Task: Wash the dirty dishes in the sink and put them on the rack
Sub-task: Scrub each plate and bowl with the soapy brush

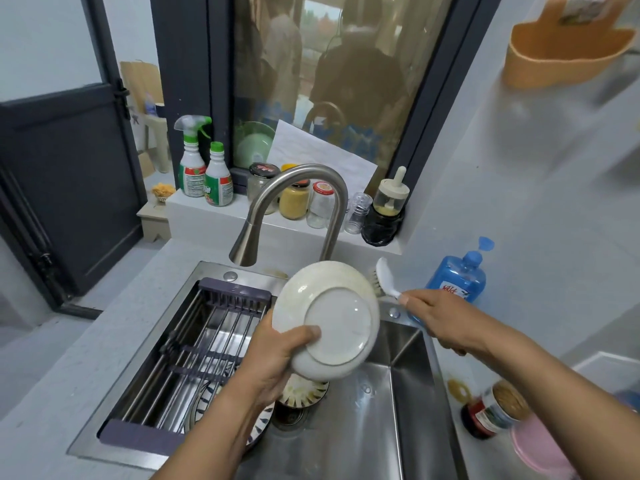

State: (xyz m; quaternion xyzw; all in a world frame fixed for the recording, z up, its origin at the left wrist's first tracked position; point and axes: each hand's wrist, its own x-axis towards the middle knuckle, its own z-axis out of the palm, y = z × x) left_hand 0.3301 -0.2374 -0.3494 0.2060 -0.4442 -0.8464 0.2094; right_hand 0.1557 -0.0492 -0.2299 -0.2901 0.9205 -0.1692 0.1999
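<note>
My left hand (pixel 277 355) grips a white plate (pixel 332 317) by its lower left rim, tilted up over the steel sink (pixel 408 393) with its underside facing me. My right hand (pixel 440 320) holds a white and blue dish brush (pixel 386 280), its bristles touching the plate's upper right edge. Below the plate, a yellow-patterned dish (pixel 304 393) and a blue-patterned plate (pixel 204 400) lie in the sink. A purple-framed wire rack (pixel 194 344) spans the sink's left half and stands empty.
The curved faucet (pixel 294 209) arches just behind the plate. A blue soap bottle (pixel 457 275) stands right of the sink. Jars and spray bottles (pixel 204 174) line the window ledge. A lidded jar (pixel 495 410) and a pink item (pixel 540 448) sit on the right counter.
</note>
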